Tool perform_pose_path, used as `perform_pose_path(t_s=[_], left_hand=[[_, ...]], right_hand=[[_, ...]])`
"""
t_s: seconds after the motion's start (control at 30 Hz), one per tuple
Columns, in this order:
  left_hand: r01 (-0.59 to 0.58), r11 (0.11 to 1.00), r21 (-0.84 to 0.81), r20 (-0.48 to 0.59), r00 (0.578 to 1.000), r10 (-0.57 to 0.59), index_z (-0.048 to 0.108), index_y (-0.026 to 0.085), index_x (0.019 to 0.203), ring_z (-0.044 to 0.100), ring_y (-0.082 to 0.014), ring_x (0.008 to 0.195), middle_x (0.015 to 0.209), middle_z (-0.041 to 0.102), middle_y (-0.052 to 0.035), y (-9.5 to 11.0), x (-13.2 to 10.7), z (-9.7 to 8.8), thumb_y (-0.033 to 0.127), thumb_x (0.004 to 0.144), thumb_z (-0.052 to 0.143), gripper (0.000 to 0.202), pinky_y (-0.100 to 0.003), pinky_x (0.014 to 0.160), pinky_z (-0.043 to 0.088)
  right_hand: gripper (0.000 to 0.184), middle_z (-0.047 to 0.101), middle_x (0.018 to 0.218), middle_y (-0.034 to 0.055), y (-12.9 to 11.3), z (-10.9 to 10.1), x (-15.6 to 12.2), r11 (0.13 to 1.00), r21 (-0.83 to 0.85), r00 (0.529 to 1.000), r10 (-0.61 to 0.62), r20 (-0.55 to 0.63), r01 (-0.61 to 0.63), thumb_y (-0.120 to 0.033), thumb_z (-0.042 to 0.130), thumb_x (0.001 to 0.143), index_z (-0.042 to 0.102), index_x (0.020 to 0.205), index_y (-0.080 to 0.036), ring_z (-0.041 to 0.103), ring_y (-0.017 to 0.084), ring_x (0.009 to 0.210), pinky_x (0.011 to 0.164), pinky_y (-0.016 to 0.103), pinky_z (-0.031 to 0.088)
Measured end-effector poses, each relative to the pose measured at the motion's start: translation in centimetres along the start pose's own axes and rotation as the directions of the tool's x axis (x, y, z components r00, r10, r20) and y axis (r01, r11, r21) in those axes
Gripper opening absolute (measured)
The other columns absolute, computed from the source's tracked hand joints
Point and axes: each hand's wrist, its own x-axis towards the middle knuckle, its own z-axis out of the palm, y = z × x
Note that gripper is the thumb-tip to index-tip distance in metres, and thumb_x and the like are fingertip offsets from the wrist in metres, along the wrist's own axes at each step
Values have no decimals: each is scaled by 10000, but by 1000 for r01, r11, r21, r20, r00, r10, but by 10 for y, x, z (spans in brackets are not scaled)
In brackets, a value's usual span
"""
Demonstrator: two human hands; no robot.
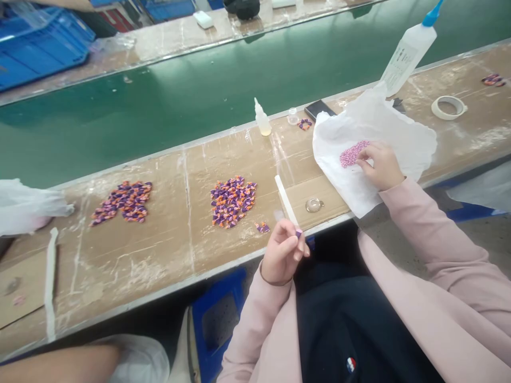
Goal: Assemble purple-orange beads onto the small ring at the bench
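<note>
My left hand [281, 252] is at the table's front edge, its thumb and forefinger pinched on a small purple piece [298, 233]. Just past it lie a white strip [285, 199] and a small round metal-rimmed disc [314, 205]. To its left are a few purple and orange pieces [262, 227] and a larger pile of the same [232, 202]. My right hand [381, 166] reaches over a crumpled white sheet [415, 135]. Its fingertips are closed at the edge of a heap of tiny pink-and-white bits [351, 154]; whatever is between them is too small to make out.
Beyond stand a small dropper bottle [262, 119] and a large blue-capped bottle [409, 56]. A phone [319, 109], a tape roll [449, 108] and a second purple-orange pile [123, 202] lie on the table. A green belt [179, 90] runs behind. Another person's limb [64, 364] shows lower left.
</note>
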Motion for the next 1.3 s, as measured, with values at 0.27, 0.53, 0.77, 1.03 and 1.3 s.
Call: perform_pose_path(t_s=[0.27, 0.53, 0.77, 1.03, 1.3], left_hand=[[-31, 998, 50, -43, 999, 33, 635, 205, 813, 411, -29, 455, 637, 546, 53, -2, -4, -18, 292, 814, 736, 134, -197, 551, 487], [2, 995, 96, -118, 993, 9, 678, 214, 819, 423, -46, 537, 772, 573, 17, -7, -4, -14, 303, 757, 808, 170, -209, 546, 479], [17, 982, 189, -118, 993, 5, 675, 160, 752, 388, -26, 441, 685, 582, 9, -14, -1, -17, 437, 733, 815, 311, -190, 441, 437], [-68, 867, 493, -47, 993, 104, 712, 147, 731, 481, -67, 457, 603, 605, 0, 0, 25, 18, 451, 815, 747, 317, -217, 479, 431], [-216, 831, 513, 67, 975, 212, 757, 163, 811, 511, -56, 468, 675, 626, 7, 7, 39, 56, 361, 822, 751, 198, -204, 475, 428]], right_hand=[[73, 666, 821, 77, 11, 0, 5, 998, 54, 995, 5, 98, -10, -233, 615, 758, 637, 695, -204, 604, 269, 868, 908, 453, 443], [72, 656, 782, 80, 19, 14, 1, 998, 44, 986, 25, 165, -33, -216, 650, 699, 626, 634, -195, 571, 264, 819, 878, 450, 417], [132, 602, 733, 104, 6, 16, 1, 997, 79, 988, -29, 150, 17, -147, 598, 699, 518, 609, -201, 540, 283, 813, 886, 493, 391], [148, 579, 794, 44, -76, -31, -25, 832, 507, 961, -275, 23, 226, -259, 559, 939, 527, 807, -201, 528, 178, 753, 704, 338, 438], [97, 581, 803, 42, -127, -51, -40, 709, 584, 891, -452, -53, 395, -113, 593, 915, 566, 846, -176, 548, 154, 782, 719, 308, 469]])
